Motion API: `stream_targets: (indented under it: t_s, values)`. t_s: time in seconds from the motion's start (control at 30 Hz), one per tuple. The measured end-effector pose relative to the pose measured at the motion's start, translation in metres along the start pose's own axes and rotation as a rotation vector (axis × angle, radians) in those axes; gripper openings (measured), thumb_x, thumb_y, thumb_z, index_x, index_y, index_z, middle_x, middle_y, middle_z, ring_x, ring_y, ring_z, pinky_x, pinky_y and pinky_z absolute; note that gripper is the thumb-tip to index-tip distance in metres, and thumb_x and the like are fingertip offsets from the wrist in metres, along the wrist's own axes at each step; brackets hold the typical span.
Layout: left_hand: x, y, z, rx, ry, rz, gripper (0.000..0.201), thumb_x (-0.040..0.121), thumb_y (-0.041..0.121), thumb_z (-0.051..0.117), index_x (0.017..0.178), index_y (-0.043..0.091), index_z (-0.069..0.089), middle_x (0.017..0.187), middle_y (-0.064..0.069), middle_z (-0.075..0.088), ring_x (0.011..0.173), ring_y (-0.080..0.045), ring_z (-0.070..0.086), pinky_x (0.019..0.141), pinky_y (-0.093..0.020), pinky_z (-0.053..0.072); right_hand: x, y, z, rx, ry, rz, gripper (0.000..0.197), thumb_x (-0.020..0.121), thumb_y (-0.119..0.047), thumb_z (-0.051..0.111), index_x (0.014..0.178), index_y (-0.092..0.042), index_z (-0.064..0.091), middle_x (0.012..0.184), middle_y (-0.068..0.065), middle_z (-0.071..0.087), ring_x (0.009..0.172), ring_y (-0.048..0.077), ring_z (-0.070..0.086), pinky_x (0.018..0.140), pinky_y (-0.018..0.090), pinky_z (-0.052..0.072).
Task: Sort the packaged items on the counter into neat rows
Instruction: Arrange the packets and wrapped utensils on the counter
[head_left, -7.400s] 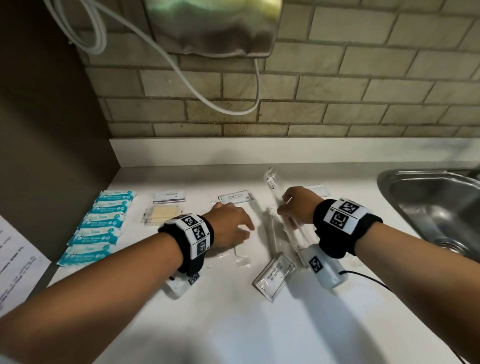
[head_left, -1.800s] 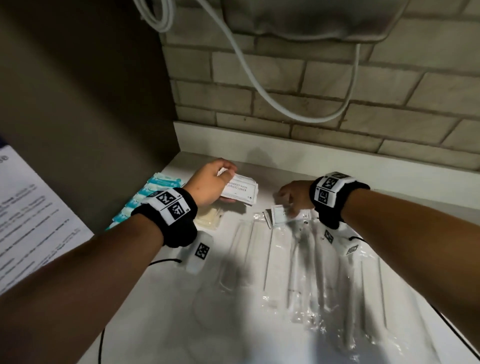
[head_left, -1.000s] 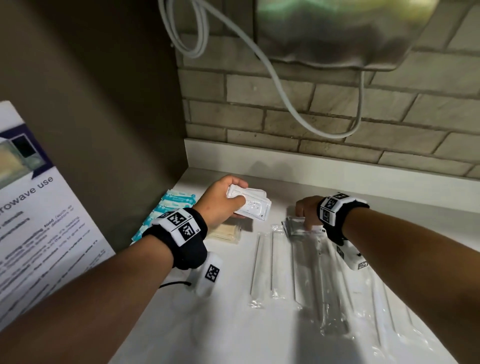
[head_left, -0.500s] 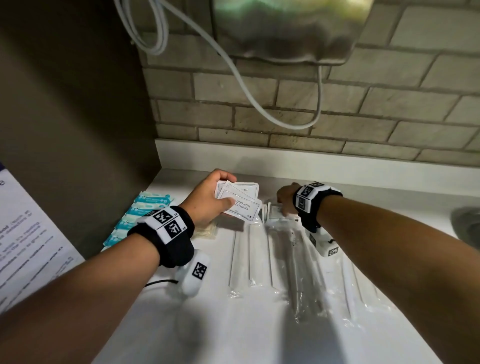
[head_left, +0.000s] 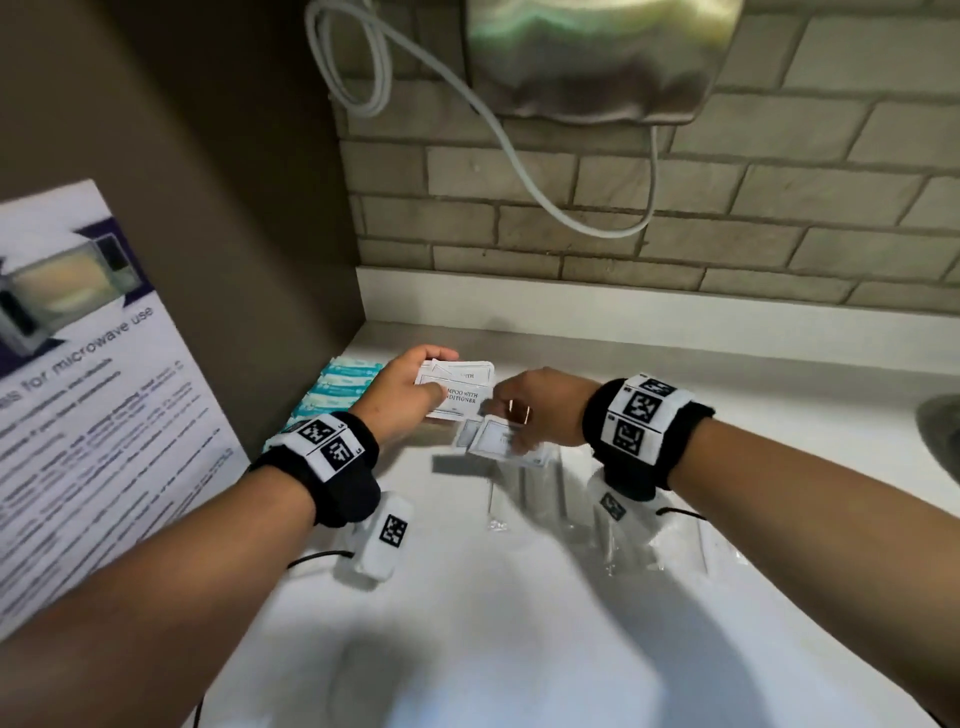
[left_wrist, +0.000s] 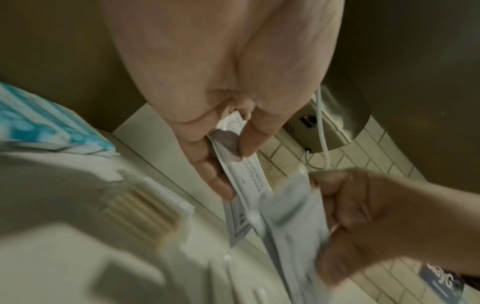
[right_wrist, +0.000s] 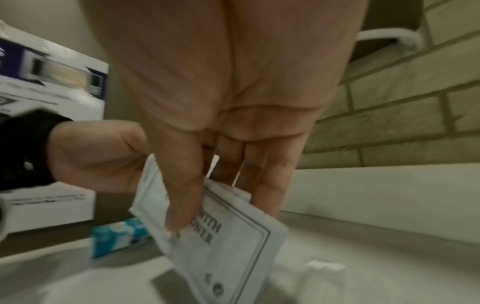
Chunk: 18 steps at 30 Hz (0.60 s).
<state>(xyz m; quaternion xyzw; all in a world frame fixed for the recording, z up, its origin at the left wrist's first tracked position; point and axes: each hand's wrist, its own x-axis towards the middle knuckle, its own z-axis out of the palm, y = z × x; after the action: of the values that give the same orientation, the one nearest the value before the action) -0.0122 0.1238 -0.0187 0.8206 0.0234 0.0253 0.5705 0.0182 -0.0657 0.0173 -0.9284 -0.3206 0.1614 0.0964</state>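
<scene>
My left hand (head_left: 439, 378) holds a small stack of white shampoo sachets (head_left: 465, 391) above the back of the counter, with the thumb on top (left_wrist: 246, 144). Just to its right, my right hand (head_left: 514, 423) pinches one more white sachet (head_left: 496, 441) between thumb and fingers (right_wrist: 179, 218), its edge close under the stack. A row of blue packets (head_left: 337, 387) lies at the left wall. Long clear packets (head_left: 540, 488) lie side by side below my right hand. A packet of thin pale sticks (left_wrist: 145, 211) lies under my left hand.
White counter (head_left: 467, 623) runs up to a brick wall. A brown side wall with a microwave poster (head_left: 78, 405) bounds the left. A metal dryer (head_left: 597, 57) and a looped white cable (head_left: 519, 171) hang above. The sink edge (head_left: 940, 431) shows at far right.
My right hand has lifted a sachet off the counter above the clear packets and brought it left, up to the stack in my left hand. The left hand has kept its stack.
</scene>
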Motion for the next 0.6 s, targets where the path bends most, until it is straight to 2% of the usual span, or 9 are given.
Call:
stream_targets:
  t_s: [0.07,0.17,0.23,0.3,0.33,0.37,0.43,0.53,0.6]
  values:
    - [-0.019,-0.006,-0.003,-0.019,-0.042,-0.054,0.038,0.084,-0.004,0.049,0.103,0.025,0.065,0.093,-0.008,0.067,0.079,-0.022,0.06,0.08,-0.038,0.05,-0.001,-0.015,0.012,0.043,0.058,-0.032,0.031,0.076,-0.014,0.076,0.104,-0.011,0.063,0.099,0.003,0.066,0.082,0.018,0.051,0.073,0.027,0.04]
    - [-0.044,-0.022,-0.009,-0.174,-0.128,-0.202,0.03,0.089,0.004,0.044,0.098,0.017,0.07,0.105,-0.018,0.069,0.089,-0.029,0.066,0.084,-0.047,0.053,0.0,-0.032,0.031,0.054,0.119,-0.05,0.025,0.077,-0.013,0.074,0.1,-0.013,0.065,0.092,0.003,0.064,0.08,0.018,0.052,0.071,0.026,0.041]
    - [-0.057,-0.031,-0.013,-0.283,-0.152,-0.315,0.023,0.093,0.029,0.053,0.102,0.016,0.07,0.11,-0.02,0.069,0.097,-0.034,0.066,0.076,-0.048,0.057,0.0,-0.04,0.042,0.083,0.143,-0.022,0.023,0.08,-0.009,0.068,0.102,-0.014,0.064,0.085,-0.002,0.06,0.079,0.018,0.055,0.069,0.026,0.043]
    - [-0.066,-0.035,-0.014,-0.344,-0.166,-0.371,0.038,0.086,0.051,0.062,0.102,0.018,0.068,0.108,-0.016,0.069,0.098,-0.031,0.066,0.071,-0.043,0.058,-0.002,-0.047,0.05,0.094,0.153,0.004,0.027,0.08,-0.007,0.066,0.106,-0.012,0.06,0.085,-0.003,0.059,0.079,0.018,0.056,0.068,0.028,0.046]
    - [-0.069,-0.036,-0.014,-0.323,-0.171,-0.348,0.034,0.084,0.045,0.068,0.104,0.018,0.066,0.106,-0.014,0.067,0.095,-0.026,0.065,0.069,-0.038,0.058,-0.003,-0.05,0.053,0.095,0.147,0.014,0.031,0.079,-0.007,0.068,0.107,-0.011,0.057,0.086,-0.003,0.058,0.079,0.018,0.056,0.068,0.028,0.046]
    - [-0.073,-0.037,-0.013,-0.267,-0.18,-0.301,0.026,0.085,0.028,0.071,0.107,0.016,0.063,0.103,-0.013,0.065,0.087,-0.021,0.064,0.066,-0.032,0.057,-0.003,-0.053,0.057,0.104,0.138,0.019,0.035,0.077,-0.008,0.07,0.108,-0.01,0.055,0.086,-0.003,0.058,0.08,0.019,0.056,0.068,0.028,0.047]
    - [-0.077,-0.038,-0.011,-0.158,-0.183,-0.201,0.032,0.085,-0.005,0.065,0.111,0.012,0.057,0.097,-0.012,0.061,0.071,-0.013,0.06,0.057,-0.02,0.052,-0.003,-0.058,0.064,0.112,0.124,0.024,0.046,0.071,-0.011,0.074,0.112,-0.011,0.052,0.091,0.0,0.056,0.084,0.023,0.057,0.071,0.031,0.05]
    - [-0.083,-0.038,-0.01,-0.146,-0.189,-0.151,0.037,0.086,-0.015,0.059,0.115,0.006,0.054,0.104,-0.009,0.059,0.073,-0.011,0.061,0.055,-0.016,0.049,-0.006,-0.063,0.072,-0.018,0.1,0.049,0.075,0.064,-0.034,0.081,0.126,-0.015,0.043,0.112,0.004,0.048,0.096,0.025,0.055,0.082,0.036,0.053]
    - [-0.085,-0.035,-0.01,-0.123,-0.187,-0.144,0.041,0.087,-0.014,0.058,0.121,0.008,0.05,0.112,-0.008,0.058,0.078,-0.01,0.063,0.058,-0.015,0.05,-0.009,-0.065,0.073,-0.148,0.035,0.064,0.079,0.063,-0.046,0.081,0.126,-0.016,0.042,0.113,0.003,0.05,0.099,0.024,0.055,0.08,0.035,0.051]
